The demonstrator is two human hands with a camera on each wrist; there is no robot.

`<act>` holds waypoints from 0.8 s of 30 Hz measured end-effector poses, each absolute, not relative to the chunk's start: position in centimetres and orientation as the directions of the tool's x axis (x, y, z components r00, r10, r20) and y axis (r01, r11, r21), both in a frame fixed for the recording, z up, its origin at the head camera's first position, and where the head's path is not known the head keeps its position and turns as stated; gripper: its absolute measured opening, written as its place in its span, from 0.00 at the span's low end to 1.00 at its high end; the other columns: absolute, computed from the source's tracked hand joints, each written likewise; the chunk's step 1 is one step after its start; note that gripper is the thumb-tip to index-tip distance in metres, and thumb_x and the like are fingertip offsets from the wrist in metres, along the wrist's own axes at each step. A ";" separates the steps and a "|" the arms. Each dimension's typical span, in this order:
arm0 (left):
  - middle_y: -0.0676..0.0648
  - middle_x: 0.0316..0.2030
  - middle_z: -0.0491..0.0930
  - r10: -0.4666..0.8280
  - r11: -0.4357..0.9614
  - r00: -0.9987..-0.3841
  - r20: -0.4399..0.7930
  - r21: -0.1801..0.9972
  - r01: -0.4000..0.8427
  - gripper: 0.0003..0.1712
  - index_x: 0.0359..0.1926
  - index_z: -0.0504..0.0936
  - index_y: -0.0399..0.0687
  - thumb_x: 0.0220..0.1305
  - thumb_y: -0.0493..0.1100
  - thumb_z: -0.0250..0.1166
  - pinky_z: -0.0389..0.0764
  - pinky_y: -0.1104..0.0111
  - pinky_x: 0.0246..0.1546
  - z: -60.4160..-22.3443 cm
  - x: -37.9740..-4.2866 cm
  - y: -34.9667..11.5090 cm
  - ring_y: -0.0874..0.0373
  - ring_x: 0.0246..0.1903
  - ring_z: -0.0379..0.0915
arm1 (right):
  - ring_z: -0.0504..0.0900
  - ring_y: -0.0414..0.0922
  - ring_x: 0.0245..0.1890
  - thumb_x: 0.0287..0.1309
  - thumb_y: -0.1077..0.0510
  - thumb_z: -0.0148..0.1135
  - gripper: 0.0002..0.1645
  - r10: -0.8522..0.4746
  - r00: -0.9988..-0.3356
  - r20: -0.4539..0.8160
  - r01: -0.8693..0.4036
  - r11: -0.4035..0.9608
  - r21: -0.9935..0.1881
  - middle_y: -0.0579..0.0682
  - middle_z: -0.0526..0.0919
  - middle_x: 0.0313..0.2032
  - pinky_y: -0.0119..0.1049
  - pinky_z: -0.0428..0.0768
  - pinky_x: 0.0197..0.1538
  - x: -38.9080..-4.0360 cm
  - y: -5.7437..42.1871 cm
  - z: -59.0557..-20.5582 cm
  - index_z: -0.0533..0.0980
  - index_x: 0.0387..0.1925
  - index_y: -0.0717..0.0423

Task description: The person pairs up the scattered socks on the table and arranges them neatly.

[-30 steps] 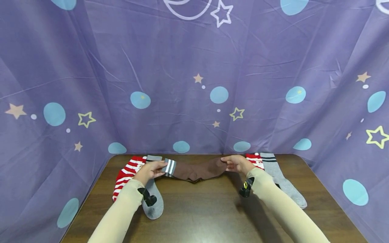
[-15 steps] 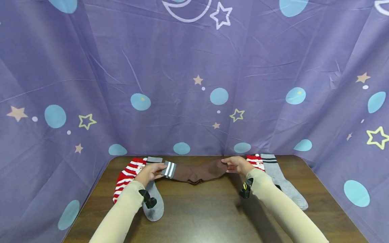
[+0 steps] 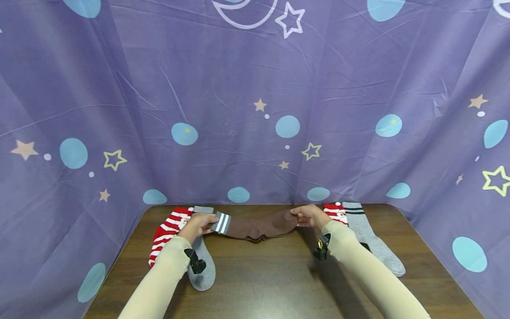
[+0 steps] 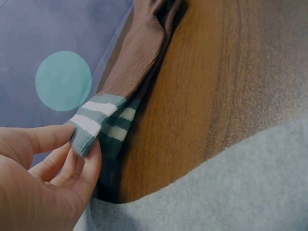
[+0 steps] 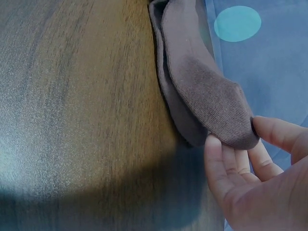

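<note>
A brown sock (image 3: 259, 226) with a grey, white-striped cuff stretches sideways near the back of the table. My left hand (image 3: 198, 226) pinches its cuff (image 4: 89, 120) between thumb and fingers. At the other end, my right hand (image 3: 312, 217) holds the toe (image 5: 236, 130), thumb on top and fingers beneath. Directly under it lies a second brown sock, whose striped cuff (image 4: 120, 127) and toe (image 5: 185, 120) show in the wrist views. The held sock's two ends are lifted a little off the lower one.
Left of the brown socks lie a red-and-white striped sock (image 3: 163, 235) and a grey sock (image 3: 205, 270), partly behind my left arm. On the right are another red-and-white sock (image 3: 335, 212) and a grey sock (image 3: 372, 239) with black stripes. A purple curtain (image 3: 239, 110) stands behind the wooden table (image 3: 259, 279).
The view has tilted slightly, so everything sits a little lower in it. Both hands keep their hold on the brown sock, almost still.
</note>
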State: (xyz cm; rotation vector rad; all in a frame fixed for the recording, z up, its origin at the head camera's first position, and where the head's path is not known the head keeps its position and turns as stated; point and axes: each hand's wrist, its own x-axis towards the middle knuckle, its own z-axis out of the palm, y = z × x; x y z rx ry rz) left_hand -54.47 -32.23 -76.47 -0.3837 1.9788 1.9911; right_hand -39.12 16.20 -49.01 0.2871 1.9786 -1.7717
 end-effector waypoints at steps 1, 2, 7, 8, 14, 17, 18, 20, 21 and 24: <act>0.49 0.38 0.89 0.033 0.004 -0.919 -0.393 0.919 -0.393 0.31 0.57 0.85 0.52 0.50 0.45 0.82 0.87 0.63 0.34 -73.9 -52.5 -31.3 0.57 0.34 0.86 | 0.78 0.39 0.27 0.68 0.63 0.59 0.03 -0.145 -0.870 -0.470 0.451 0.147 -0.880 0.43 0.78 0.25 0.34 0.84 0.38 -39.1 16.2 -49.0 0.74 0.36 0.58; 0.50 0.36 0.89 0.026 0.007 -0.920 -0.390 0.921 -0.390 0.28 0.55 0.86 0.52 0.50 0.44 0.81 0.87 0.64 0.33 -71.8 -51.0 -30.5 0.58 0.33 0.86 | 0.78 0.39 0.27 0.68 0.63 0.59 0.03 -0.141 -0.871 -0.471 0.452 0.147 -0.880 0.44 0.78 0.25 0.34 0.84 0.38 -39.1 16.2 -49.1 0.74 0.36 0.58; 0.50 0.36 0.90 -0.028 0.055 -0.915 -0.403 0.913 -0.404 0.21 0.52 0.88 0.50 0.55 0.38 0.77 0.87 0.65 0.36 -65.0 -46.2 -27.8 0.58 0.34 0.86 | 0.78 0.39 0.28 0.67 0.62 0.60 0.04 -0.136 -0.874 -0.467 0.449 0.144 -0.882 0.44 0.78 0.27 0.34 0.83 0.39 -39.2 16.3 -49.5 0.74 0.38 0.59; 0.50 0.36 0.90 -0.041 0.058 -0.912 -0.407 0.911 -0.409 0.21 0.52 0.88 0.50 0.55 0.38 0.77 0.87 0.65 0.36 -65.7 -46.8 -28.0 0.58 0.33 0.86 | 0.78 0.40 0.28 0.67 0.62 0.60 0.03 -0.136 -0.874 -0.467 0.449 0.142 -0.882 0.44 0.78 0.27 0.34 0.83 0.40 -39.3 16.3 -49.6 0.74 0.38 0.59; 0.53 0.28 0.88 -0.046 0.062 -0.929 -0.368 0.927 -0.371 0.19 0.43 0.90 0.52 0.47 0.42 0.82 0.83 0.68 0.26 -71.3 -50.8 -29.9 0.61 0.26 0.83 | 0.79 0.39 0.29 0.67 0.62 0.59 0.03 -0.135 -0.873 -0.468 0.449 0.146 -0.881 0.44 0.79 0.28 0.34 0.83 0.39 -39.6 16.4 -49.9 0.75 0.40 0.58; 0.49 0.30 0.89 -0.083 0.106 -0.929 -0.361 0.924 -0.368 0.15 0.45 0.89 0.45 0.54 0.37 0.77 0.84 0.66 0.28 -65.4 -46.4 -27.5 0.59 0.28 0.83 | 0.79 0.40 0.30 0.67 0.63 0.59 0.05 -0.129 -0.874 -0.468 0.451 0.142 -0.881 0.44 0.79 0.28 0.34 0.84 0.40 -39.5 16.3 -50.0 0.74 0.43 0.60; 0.48 0.30 0.88 -0.107 0.126 -0.925 -0.365 0.918 -0.377 0.15 0.47 0.88 0.41 0.57 0.35 0.74 0.83 0.66 0.29 -62.6 -44.4 -26.4 0.58 0.28 0.83 | 0.79 0.40 0.30 0.67 0.63 0.59 0.06 -0.127 -0.875 -0.467 0.450 0.143 -0.882 0.44 0.80 0.28 0.34 0.84 0.40 -39.5 16.3 -50.0 0.74 0.44 0.60; 0.47 0.31 0.88 -0.133 0.148 -0.928 -0.348 0.919 -0.366 0.15 0.49 0.86 0.35 0.60 0.32 0.69 0.83 0.67 0.30 -57.1 -40.1 -24.2 0.58 0.28 0.82 | 0.79 0.41 0.30 0.67 0.62 0.60 0.08 -0.117 -0.876 -0.467 0.450 0.146 -0.881 0.45 0.80 0.28 0.35 0.85 0.41 -39.4 16.2 -50.0 0.74 0.45 0.62; 0.47 0.30 0.88 -0.147 0.159 -0.929 -0.340 0.919 -0.361 0.16 0.51 0.84 0.32 0.61 0.30 0.67 0.83 0.68 0.30 -54.9 -38.4 -23.3 0.59 0.28 0.81 | 0.80 0.41 0.31 0.67 0.62 0.60 0.09 -0.113 -0.877 -0.467 0.449 0.149 -0.881 0.45 0.80 0.28 0.36 0.85 0.42 -39.3 16.2 -49.9 0.74 0.46 0.63; 0.49 0.27 0.85 -0.195 0.172 -0.921 -0.336 0.913 -0.369 0.18 0.52 0.81 0.24 0.61 0.29 0.65 0.82 0.71 0.31 -51.1 -35.5 -21.6 0.61 0.27 0.78 | 0.81 0.42 0.32 0.67 0.62 0.60 0.13 -0.096 -0.883 -0.460 0.442 0.166 -0.882 0.46 0.82 0.30 0.40 0.87 0.47 -39.2 16.1 -49.9 0.74 0.49 0.66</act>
